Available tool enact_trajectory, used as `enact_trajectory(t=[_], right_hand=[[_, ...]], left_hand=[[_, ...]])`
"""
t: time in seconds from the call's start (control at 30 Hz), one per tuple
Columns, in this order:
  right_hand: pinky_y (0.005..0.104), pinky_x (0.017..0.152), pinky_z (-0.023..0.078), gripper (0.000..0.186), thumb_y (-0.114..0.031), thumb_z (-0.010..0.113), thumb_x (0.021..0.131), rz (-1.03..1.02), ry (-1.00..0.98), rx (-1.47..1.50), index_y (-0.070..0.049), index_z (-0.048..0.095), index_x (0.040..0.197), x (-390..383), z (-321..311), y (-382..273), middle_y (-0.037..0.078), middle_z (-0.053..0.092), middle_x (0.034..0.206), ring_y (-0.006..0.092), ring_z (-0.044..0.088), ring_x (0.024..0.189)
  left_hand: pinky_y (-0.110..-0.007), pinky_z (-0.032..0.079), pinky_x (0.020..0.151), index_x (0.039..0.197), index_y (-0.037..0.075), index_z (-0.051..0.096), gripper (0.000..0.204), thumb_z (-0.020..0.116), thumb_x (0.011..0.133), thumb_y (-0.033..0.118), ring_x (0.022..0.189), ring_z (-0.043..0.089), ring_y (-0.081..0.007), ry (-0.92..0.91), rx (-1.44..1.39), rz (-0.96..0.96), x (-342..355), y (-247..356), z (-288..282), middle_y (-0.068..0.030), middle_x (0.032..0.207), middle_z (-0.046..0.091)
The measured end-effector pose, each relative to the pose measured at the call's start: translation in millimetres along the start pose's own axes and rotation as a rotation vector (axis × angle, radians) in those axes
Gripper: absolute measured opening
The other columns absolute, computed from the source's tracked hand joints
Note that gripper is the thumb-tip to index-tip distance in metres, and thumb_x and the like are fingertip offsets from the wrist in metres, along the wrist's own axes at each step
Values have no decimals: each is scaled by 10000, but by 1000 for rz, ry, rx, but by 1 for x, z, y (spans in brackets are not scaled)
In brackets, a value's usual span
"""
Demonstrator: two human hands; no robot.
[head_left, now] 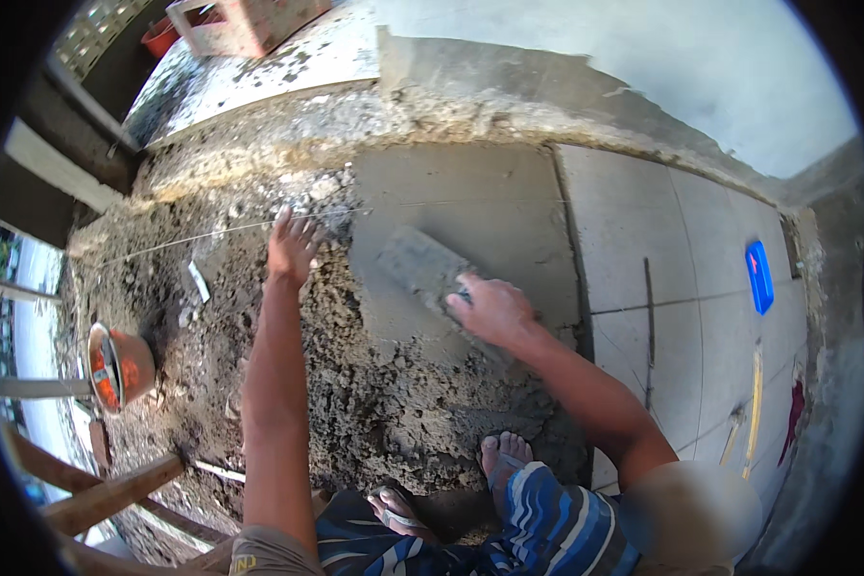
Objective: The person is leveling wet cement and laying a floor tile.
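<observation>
My right hand (490, 307) grips a flat grey trowel (418, 261) lying on a smoothed patch of wet mortar (456, 178). My left hand (293, 245) is open, fingers spread, over rubble and rough mortar just left of the smooth patch, near a thin taut string (216, 231) that crosses the work area. Coarse, lumpy mortar (384, 422) covers the ground between my arms and around my feet.
Tiles (667, 374) on the right hold a blue container (759, 278), bars and a yellow strip (752, 413). An orange-stained bucket (120, 374) and wooden beams (115, 494) are on the left. A wall (624, 77) and step edge (288, 115) border the back.
</observation>
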State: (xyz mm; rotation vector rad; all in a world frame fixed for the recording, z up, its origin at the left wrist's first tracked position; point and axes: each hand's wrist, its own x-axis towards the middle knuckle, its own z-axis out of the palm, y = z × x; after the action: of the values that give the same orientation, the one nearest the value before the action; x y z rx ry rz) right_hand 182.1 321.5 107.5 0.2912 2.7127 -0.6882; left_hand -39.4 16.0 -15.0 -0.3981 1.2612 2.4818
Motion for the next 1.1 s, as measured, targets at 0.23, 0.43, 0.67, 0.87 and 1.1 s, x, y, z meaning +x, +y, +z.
enact_trajectory(t=[0.23,0.43,0.67,0.87,1.1], right_hand=[[534,906,509,474,-402,542,949,-173,-64,-41,-32,603,1240,33,9,-11,244,699,1074,431,665,1019],[543,872,521,360,-329,544,938,-201,5,-65,-41,632,1135,95,19,-45,220,711,1019,422,679,977],[526,939,509,367,-357,554,940,95,124,-22,-74,648,1154,114,-12,2,225,693,1127,417,653,1081],[499,979,499,449,-398,600,923,312,283,1,-77,638,1235,113,-47,108,223,667,1215,402,626,1155],[487,939,506,416,-376,615,906,348,405,37,-35,667,1139,112,-67,171,263,682,1122,431,644,1081]], left_hand=[[-465,380,1122,1529,8,264,808,608,957,463,1362,459,-310,-83,-21,115,-4,10,32,-132,1512,450],[-478,351,1131,1483,18,330,741,604,960,466,1365,461,-319,-99,-96,52,-13,13,36,-136,1514,445],[-436,386,1122,1522,-6,277,785,574,974,473,1355,484,-292,-86,-21,73,-26,12,37,-132,1521,448],[-448,396,1119,1522,-8,271,789,580,973,466,1355,483,-305,-94,-25,71,-27,13,41,-143,1518,447],[-446,424,1081,1485,16,327,765,611,948,481,1320,512,-305,-86,-2,63,-28,11,41,-134,1477,478]])
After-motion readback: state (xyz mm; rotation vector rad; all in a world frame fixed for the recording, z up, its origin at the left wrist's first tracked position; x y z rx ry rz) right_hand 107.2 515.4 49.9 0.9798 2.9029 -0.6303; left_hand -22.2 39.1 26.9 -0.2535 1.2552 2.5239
